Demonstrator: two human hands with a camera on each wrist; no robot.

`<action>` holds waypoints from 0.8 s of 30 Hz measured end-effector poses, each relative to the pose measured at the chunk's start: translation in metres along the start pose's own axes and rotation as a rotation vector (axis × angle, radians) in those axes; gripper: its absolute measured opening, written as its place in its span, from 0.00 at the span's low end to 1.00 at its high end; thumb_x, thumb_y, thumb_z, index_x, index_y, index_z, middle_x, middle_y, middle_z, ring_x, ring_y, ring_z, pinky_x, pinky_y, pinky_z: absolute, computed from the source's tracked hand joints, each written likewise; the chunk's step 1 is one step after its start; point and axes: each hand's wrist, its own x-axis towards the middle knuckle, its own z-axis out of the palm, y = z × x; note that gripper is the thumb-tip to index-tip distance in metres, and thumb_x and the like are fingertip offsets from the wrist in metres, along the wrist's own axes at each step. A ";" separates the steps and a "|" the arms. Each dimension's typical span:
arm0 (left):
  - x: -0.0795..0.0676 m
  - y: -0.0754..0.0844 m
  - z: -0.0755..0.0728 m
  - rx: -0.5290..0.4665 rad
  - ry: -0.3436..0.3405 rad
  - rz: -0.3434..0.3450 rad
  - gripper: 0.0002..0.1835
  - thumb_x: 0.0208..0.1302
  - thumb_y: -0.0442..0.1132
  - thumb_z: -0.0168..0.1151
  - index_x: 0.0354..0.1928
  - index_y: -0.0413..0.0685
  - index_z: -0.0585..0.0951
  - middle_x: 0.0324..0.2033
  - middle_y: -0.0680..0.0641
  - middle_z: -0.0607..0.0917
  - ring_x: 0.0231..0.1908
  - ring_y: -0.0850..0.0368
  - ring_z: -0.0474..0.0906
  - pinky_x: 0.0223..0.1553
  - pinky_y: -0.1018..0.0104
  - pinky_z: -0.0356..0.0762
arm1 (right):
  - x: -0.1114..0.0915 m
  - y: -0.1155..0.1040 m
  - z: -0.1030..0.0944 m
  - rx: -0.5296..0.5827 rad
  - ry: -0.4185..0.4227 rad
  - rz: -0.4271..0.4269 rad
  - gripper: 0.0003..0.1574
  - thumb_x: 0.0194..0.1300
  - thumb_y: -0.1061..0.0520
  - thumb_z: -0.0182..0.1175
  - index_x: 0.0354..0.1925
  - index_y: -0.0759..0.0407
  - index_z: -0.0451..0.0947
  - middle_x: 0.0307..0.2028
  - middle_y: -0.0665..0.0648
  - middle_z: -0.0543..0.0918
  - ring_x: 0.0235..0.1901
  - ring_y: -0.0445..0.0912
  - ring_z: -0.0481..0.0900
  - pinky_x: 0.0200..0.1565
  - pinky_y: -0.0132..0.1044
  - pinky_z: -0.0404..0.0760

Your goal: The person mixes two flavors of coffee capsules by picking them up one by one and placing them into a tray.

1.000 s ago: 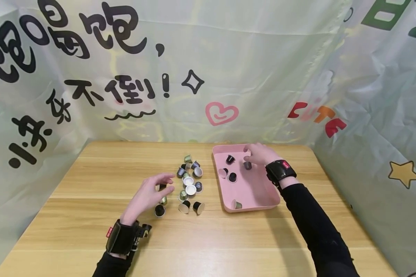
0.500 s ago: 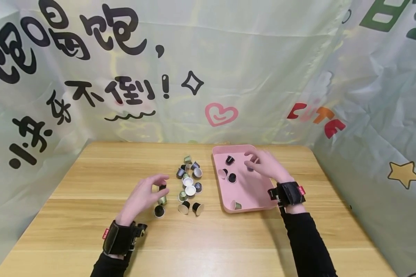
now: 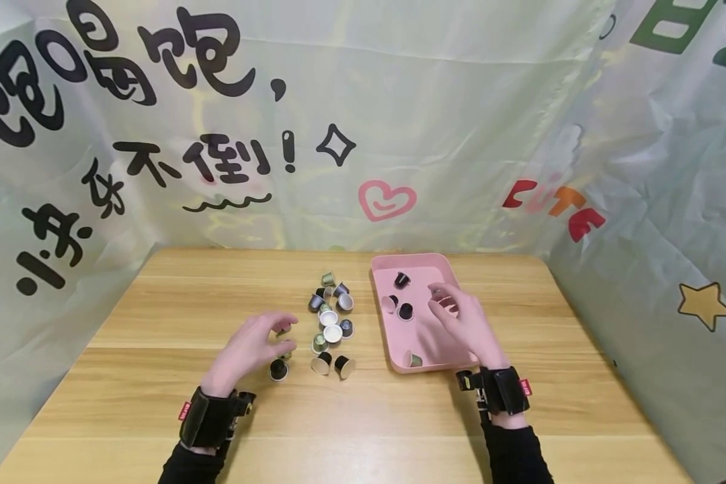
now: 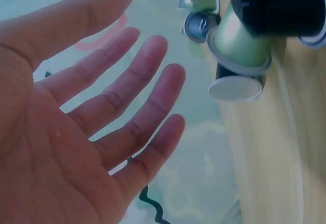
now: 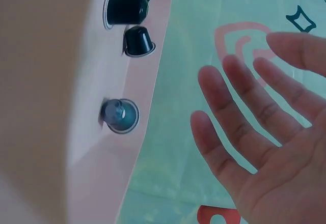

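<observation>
My left hand (image 3: 248,353) hovers over the left side of the table with relaxed, spread fingers, nothing in them. Beneath it, a black coffee capsule (image 3: 279,370) shows, and others are partly hidden. In the left wrist view, a green capsule (image 4: 242,43) lies beyond the fingertips. My right hand (image 3: 468,329) is above the pink tray (image 3: 423,267), its fingers loosely bent and holding nothing. Black capsules (image 3: 406,311) lie in that tray, with a green one (image 3: 414,359) at its front. A blue-grey capsule (image 5: 120,114) in the tray appears in the right wrist view; my hand hides it from the head view.
Several capsules with white lids (image 3: 333,333), green, blue and black bodies form a loose cluster between my left hand and the tray. Two black capsules (image 3: 344,366) lie at its front. A printed cloth (image 3: 314,202) hangs behind the wooden table (image 3: 363,430).
My right hand has drawn back toward me from the tray's far part, where it was over the grey capsule. My left hand has shifted slightly left and toward me.
</observation>
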 end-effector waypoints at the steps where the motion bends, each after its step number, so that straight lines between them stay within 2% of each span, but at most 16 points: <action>1: 0.000 0.002 0.002 0.010 0.004 0.010 0.23 0.61 0.38 0.70 0.58 0.41 0.80 0.50 0.39 0.86 0.51 0.42 0.82 0.53 0.45 0.81 | -0.001 0.000 0.001 0.005 0.012 0.001 0.21 0.70 0.60 0.61 0.59 0.64 0.77 0.46 0.64 0.87 0.45 0.56 0.84 0.48 0.49 0.84; 4: 0.002 0.009 0.008 0.040 0.007 0.035 0.22 0.62 0.40 0.70 0.57 0.42 0.81 0.50 0.40 0.86 0.51 0.42 0.83 0.52 0.45 0.82 | -0.002 -0.002 0.003 0.014 0.037 -0.007 0.21 0.70 0.60 0.61 0.59 0.64 0.77 0.46 0.65 0.87 0.45 0.56 0.85 0.48 0.52 0.84; 8: 0.003 0.023 0.020 0.080 0.014 0.080 0.22 0.61 0.42 0.71 0.57 0.44 0.81 0.53 0.41 0.86 0.54 0.42 0.81 0.57 0.41 0.79 | -0.002 -0.004 0.003 0.016 0.049 -0.014 0.22 0.69 0.61 0.61 0.59 0.65 0.77 0.46 0.66 0.87 0.45 0.57 0.85 0.48 0.53 0.84; 13: 0.001 0.042 0.034 0.140 0.019 0.183 0.23 0.62 0.44 0.71 0.58 0.45 0.81 0.57 0.41 0.84 0.59 0.41 0.78 0.63 0.38 0.74 | -0.003 -0.006 0.003 0.020 0.053 -0.013 0.22 0.69 0.61 0.61 0.60 0.65 0.77 0.47 0.67 0.86 0.45 0.57 0.85 0.48 0.52 0.83; 17: 0.000 0.052 0.045 0.183 -0.004 0.272 0.24 0.62 0.42 0.71 0.59 0.45 0.81 0.56 0.41 0.84 0.59 0.41 0.79 0.65 0.38 0.72 | -0.003 -0.006 0.002 0.020 0.060 -0.013 0.22 0.69 0.61 0.61 0.59 0.65 0.77 0.48 0.66 0.86 0.45 0.57 0.85 0.48 0.49 0.83; 21: -0.001 0.058 0.055 0.217 -0.039 0.311 0.22 0.62 0.41 0.70 0.59 0.48 0.81 0.57 0.42 0.84 0.59 0.42 0.78 0.67 0.38 0.70 | -0.004 -0.005 0.001 0.018 0.059 -0.010 0.21 0.69 0.62 0.62 0.59 0.65 0.77 0.50 0.65 0.86 0.46 0.57 0.84 0.47 0.48 0.83; 24: -0.001 0.060 0.061 0.245 -0.064 0.330 0.21 0.63 0.40 0.70 0.58 0.50 0.81 0.59 0.43 0.83 0.61 0.43 0.77 0.69 0.38 0.69 | -0.005 -0.005 0.001 0.025 0.054 -0.011 0.22 0.69 0.62 0.62 0.59 0.65 0.77 0.50 0.66 0.86 0.46 0.58 0.84 0.48 0.53 0.84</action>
